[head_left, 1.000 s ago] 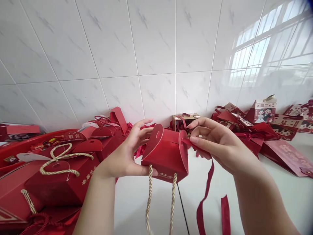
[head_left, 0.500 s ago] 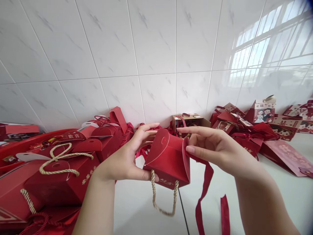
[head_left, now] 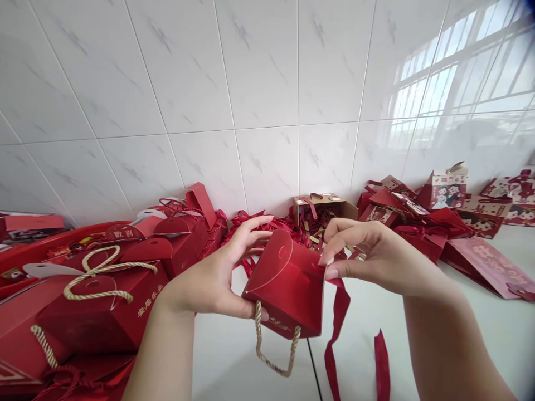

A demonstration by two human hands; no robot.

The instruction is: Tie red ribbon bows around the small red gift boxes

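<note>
A small red gift box (head_left: 288, 284) with a twisted gold rope handle (head_left: 273, 370) is held tilted above the table. My left hand (head_left: 225, 278) grips it from the left, thumb on the front near the handle and fingers behind. A rounded flap with a small hole lies over its top. At the box's upper right edge, my right hand (head_left: 359, 250) pinches the cardboard between thumb and fingertips. Below that hand hangs a dark red ribbon (head_left: 334, 334); where its upper end goes is hidden behind the box.
Finished-looking red boxes (head_left: 100, 306) with rope handles crowd the left, beside a red tray (head_left: 75, 231). Behind are a heap of red ribbons (head_left: 263, 220) and an open cardboard box (head_left: 343, 207). Printed bags (head_left: 449, 192) stand at right. Another ribbon piece (head_left: 381, 362) lies on the white table.
The gift box has dropped slightly and tilted. My right hand's fingers have closed in on its right edge, whose raised side flap now looks folded inward. The hanging ribbon has shifted left.
</note>
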